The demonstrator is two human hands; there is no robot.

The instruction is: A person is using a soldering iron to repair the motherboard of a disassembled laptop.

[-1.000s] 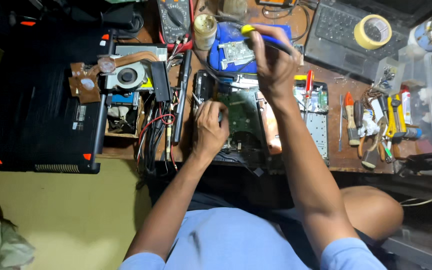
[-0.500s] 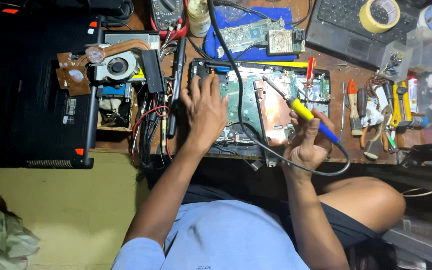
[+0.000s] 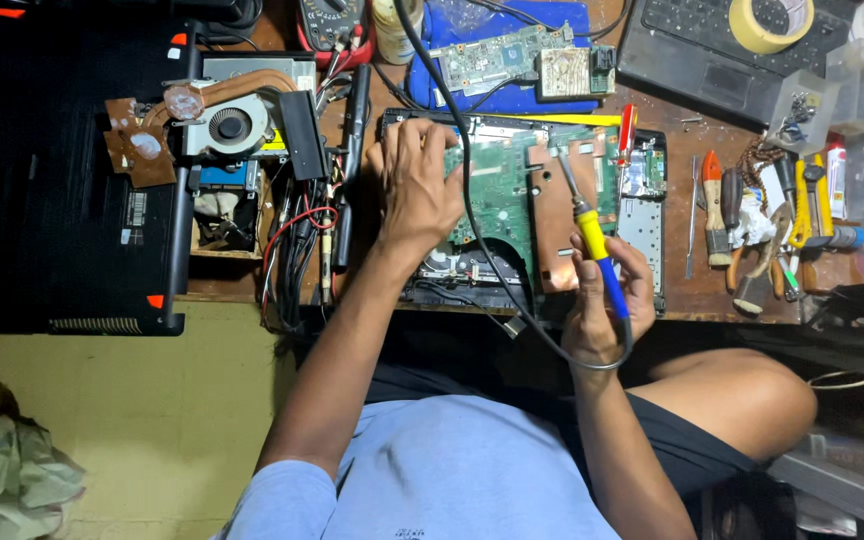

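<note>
My right hand (image 3: 607, 300) grips a soldering iron (image 3: 590, 240) with a yellow and blue handle, its metal tip pointing up toward the top edge of a green circuit board (image 3: 497, 190). The iron's black cord (image 3: 472, 215) loops across the board and under my wrist. My left hand (image 3: 414, 185) lies flat, palm down, on the left part of that board, which sits in an opened laptop base (image 3: 642, 215). A copper-coloured sheet (image 3: 562, 225) covers the board's right side.
A cooling fan with copper heat pipe (image 3: 222, 125) and a black laptop shell (image 3: 62, 170) lie at left. A blue mat (image 3: 512, 95) with small boards is behind. Pliers and screwdrivers (image 3: 762, 215), tape roll (image 3: 772, 22) and plastic boxes crowd the right.
My right hand came from the blue mat at the back down to the near edge of the board with the iron. My left hand slid up flat onto the board.
</note>
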